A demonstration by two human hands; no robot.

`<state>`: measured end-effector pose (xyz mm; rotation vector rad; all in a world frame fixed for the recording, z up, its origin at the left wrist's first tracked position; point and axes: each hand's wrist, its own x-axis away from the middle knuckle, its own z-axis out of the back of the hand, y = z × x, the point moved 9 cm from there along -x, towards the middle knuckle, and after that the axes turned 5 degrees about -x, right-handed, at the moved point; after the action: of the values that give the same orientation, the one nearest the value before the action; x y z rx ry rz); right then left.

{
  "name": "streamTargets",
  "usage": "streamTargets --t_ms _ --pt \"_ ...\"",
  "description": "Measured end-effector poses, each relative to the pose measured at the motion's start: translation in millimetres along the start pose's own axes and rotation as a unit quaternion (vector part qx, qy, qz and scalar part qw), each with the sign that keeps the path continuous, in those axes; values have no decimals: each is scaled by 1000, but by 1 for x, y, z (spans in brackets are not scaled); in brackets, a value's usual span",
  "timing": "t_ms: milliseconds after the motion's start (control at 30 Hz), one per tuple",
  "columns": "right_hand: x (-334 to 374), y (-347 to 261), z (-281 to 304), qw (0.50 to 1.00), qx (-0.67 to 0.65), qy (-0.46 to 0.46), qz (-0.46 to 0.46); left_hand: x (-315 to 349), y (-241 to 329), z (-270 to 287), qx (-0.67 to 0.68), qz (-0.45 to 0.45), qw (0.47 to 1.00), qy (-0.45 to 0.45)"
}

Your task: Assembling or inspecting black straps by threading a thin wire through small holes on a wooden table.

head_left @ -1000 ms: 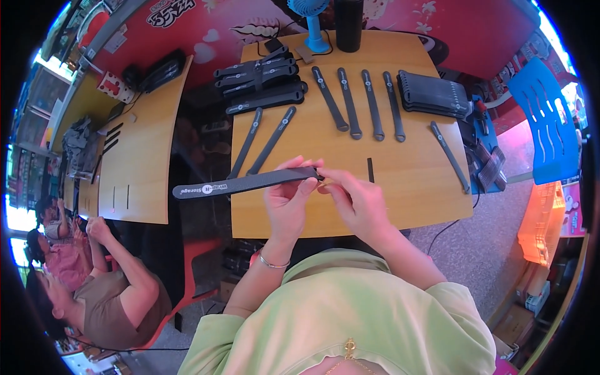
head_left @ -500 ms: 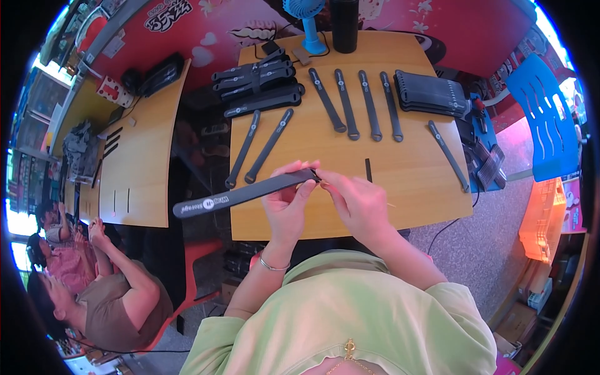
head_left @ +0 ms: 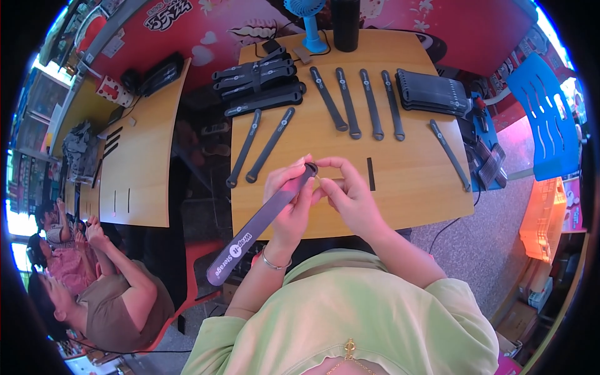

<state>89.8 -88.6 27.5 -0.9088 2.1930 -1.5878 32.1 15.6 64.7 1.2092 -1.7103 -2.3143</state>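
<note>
Since half a second ago, the long dark strap (head_left: 259,225) has swung round: it lay nearly level across the hands, and now it slants steeply, its free end dropped down past the table edge toward the person's left knee. Its upper end, with a round ring, sits at the fingertips just above the near part of the wooden table (head_left: 406,187). The left hand (head_left: 289,200) is closed around the strap just below the ring, fingers curled over it and thumb behind. The right hand (head_left: 350,194) pinches at the ring end with thumb and forefinger; something small seems to be held there, though it is too tiny to make out.

Just beside the right hand a short black strip (head_left: 370,174) lies flat on the table. Farther up, two thin straps (head_left: 259,147) lie side by side at a slant, and four more straps (head_left: 359,103) are spread in a row. To the left of those is a heap of wider straps (head_left: 262,84); to the right, a stack of flat black pieces (head_left: 433,92), with a single strap (head_left: 450,155) near the right edge. A blue fan (head_left: 307,22) and a black bottle (head_left: 345,24) stand at the far edge. A second table (head_left: 140,150) stands to the left, people sit lower left (head_left: 94,287), and a blue chair (head_left: 544,119) is at the right.
</note>
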Motion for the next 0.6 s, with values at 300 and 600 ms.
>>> streamTargets --t_ms 300,600 --pt "-5 -8 0 996 36 29 74 -1 -11 -3 88 35 995 -16" --pt "-1 -30 -6 931 252 77 253 2 -31 -1 218 188 954 79"
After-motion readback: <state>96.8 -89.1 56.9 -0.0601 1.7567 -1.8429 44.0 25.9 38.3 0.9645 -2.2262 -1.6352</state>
